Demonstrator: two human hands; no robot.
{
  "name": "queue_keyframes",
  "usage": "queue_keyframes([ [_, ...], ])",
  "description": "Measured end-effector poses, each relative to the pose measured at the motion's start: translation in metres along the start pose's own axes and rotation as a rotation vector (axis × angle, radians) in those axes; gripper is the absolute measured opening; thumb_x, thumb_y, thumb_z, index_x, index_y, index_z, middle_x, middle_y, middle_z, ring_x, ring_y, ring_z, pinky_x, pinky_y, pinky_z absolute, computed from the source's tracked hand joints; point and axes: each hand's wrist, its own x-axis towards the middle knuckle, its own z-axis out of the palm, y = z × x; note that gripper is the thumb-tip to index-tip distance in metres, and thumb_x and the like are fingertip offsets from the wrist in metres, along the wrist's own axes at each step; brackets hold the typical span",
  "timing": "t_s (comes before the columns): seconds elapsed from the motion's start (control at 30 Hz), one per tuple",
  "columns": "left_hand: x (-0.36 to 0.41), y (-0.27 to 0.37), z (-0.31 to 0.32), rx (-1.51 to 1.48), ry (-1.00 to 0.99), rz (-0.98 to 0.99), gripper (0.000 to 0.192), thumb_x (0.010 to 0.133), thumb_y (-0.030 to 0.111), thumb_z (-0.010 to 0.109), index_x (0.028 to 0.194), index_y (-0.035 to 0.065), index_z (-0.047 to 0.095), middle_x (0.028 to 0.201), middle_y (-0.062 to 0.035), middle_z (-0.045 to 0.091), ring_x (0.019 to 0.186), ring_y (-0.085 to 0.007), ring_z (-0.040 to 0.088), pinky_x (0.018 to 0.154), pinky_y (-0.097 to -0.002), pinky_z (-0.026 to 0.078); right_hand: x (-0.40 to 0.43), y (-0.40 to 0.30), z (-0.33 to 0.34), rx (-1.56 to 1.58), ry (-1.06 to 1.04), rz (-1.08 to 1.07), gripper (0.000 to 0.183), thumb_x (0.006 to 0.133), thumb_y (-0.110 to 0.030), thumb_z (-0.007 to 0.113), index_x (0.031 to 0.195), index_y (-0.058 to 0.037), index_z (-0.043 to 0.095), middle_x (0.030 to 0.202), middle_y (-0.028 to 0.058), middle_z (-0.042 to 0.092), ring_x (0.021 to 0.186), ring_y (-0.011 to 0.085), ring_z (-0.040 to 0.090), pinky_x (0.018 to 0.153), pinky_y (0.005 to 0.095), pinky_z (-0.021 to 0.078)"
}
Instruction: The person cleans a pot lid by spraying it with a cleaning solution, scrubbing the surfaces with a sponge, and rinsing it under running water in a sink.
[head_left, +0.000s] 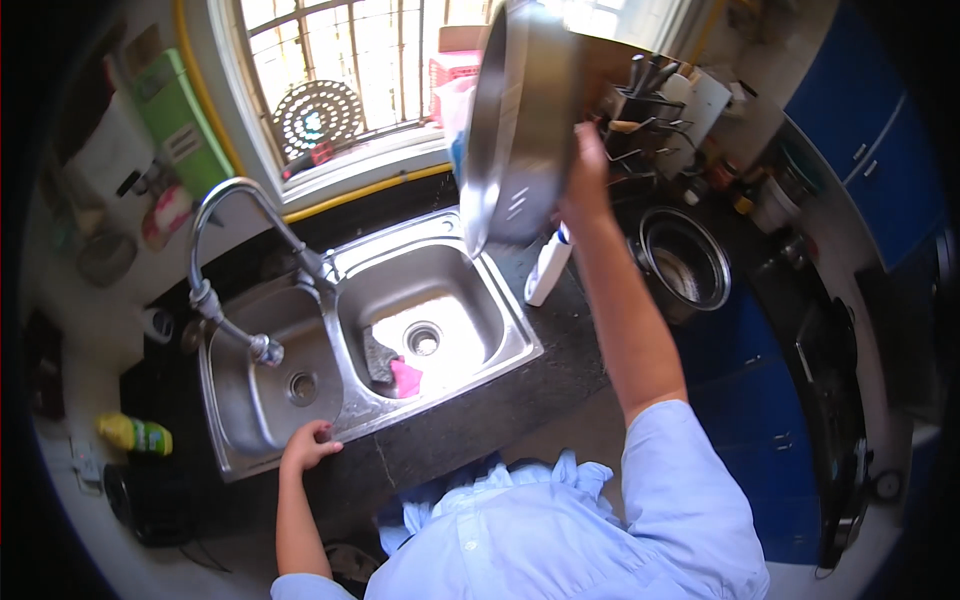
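Note:
My right hand (587, 180) grips a large round stainless steel basin (529, 135) by its side and holds it up on edge, in front of the window and over the right end of the sink. Some of its fingers are hidden. My left hand (307, 448) is at the front rim of the double-bowl steel sink (442, 401), its fingers apart with nothing in them. A dark scouring pad or cloth (380, 356) and a pink cloth or sponge (406, 377) lie in the right bowl. The chrome faucet (247, 184) arches over the left bowl.
A white bottle (547, 270) stands right of the sink. Beyond it are a steel pot (684, 259) and a utensil rack (637, 112). A yellow-green bottle (135, 435) is at the far left. A yellow pipe (367, 193) runs below the barred window.

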Motion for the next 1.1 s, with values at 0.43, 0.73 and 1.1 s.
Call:
queue_keyframes([
  [0.43, 0.002, -0.005, 0.002, -0.029, -0.001, -0.032, 0.056, 0.058, 0.016, 0.078, 0.106, 0.0007, 0.054, 0.096, -0.01, 0.061, 0.088, -0.0183, 0.056, 0.08, -0.0303, 0.044, 0.028, -0.068, -0.311, -1.796, 0.275, 0.083, 0.041, 0.077, -0.038, 0.054, 0.109, -0.0121, 0.052, 0.096, 0.0195, 0.057, 0.091, 0.0361, 0.053, 0.076, 0.0416, 0.0428],
  [0.73, -0.001, 0.012, -0.002, -0.067, -0.051, -0.056, 0.055, 0.057, 0.014, 0.078, 0.105, 0.0024, 0.054, 0.097, -0.0088, 0.059, 0.09, -0.018, 0.054, 0.082, -0.0299, 0.042, -0.011, -0.051, -0.335, -1.99, 0.315, 0.458, 0.044, 0.078, -0.037, 0.054, 0.116, -0.0161, 0.05, 0.104, 0.0206, 0.054, 0.097, 0.0357, 0.052, 0.082, 0.0417, 0.0425],
  [1.1, 0.0, 0.008, 0.0, -0.061, -0.03, -0.057, 0.053, 0.058, 0.015, 0.078, 0.104, 0.0039, 0.055, 0.091, -0.0063, 0.059, 0.085, -0.0163, 0.053, 0.078, -0.0292, 0.043, -0.014, -0.051, -0.336, -2.02, 0.406, 0.508, 0.045, 0.078, -0.033, 0.057, 0.119, -0.0166, 0.046, 0.107, 0.0176, 0.051, 0.102, 0.0339, 0.048, 0.085, 0.0402, 0.0413],
])
